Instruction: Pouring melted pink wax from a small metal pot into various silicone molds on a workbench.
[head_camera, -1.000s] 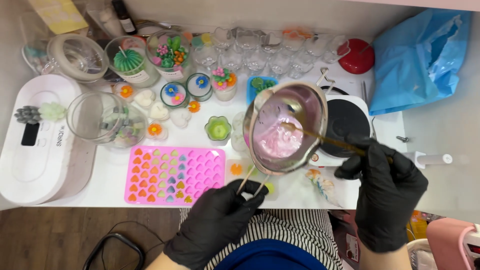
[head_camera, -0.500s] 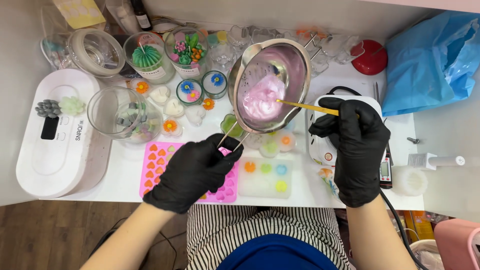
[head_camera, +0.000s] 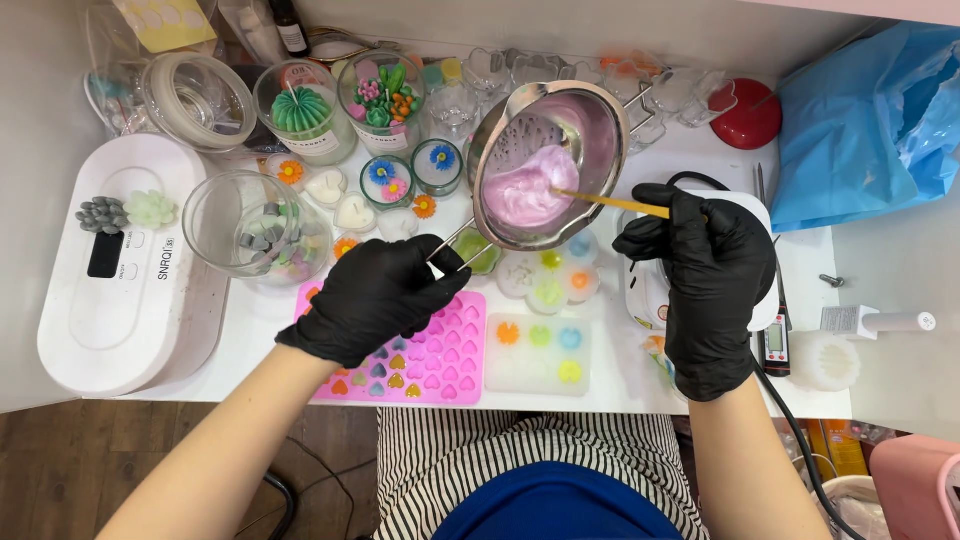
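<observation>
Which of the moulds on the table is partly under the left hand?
The pink heart mould; the left hand overlaps its top edge. The clear square mould and round flower mould lie uncovered.

A: What carries it all?

B: A white table (head_camera: 600, 385). At its left end sits a white machine (head_camera: 120, 270); just right of that, a glass bowl (head_camera: 245, 225).

A: And along the front edge?

B: A pink heart mould (head_camera: 420, 360), then a clear tray (head_camera: 537, 352) with coloured pieces beside it. A flower mould (head_camera: 545, 275) lies just behind the tray.

A: The back?

B: Glass jars (head_camera: 300, 110), small flower candles (head_camera: 385, 180), a red lid (head_camera: 750, 115). At the far right, a blue bag (head_camera: 870, 120); a thermometer (head_camera: 775, 340) lies near the front.
</observation>
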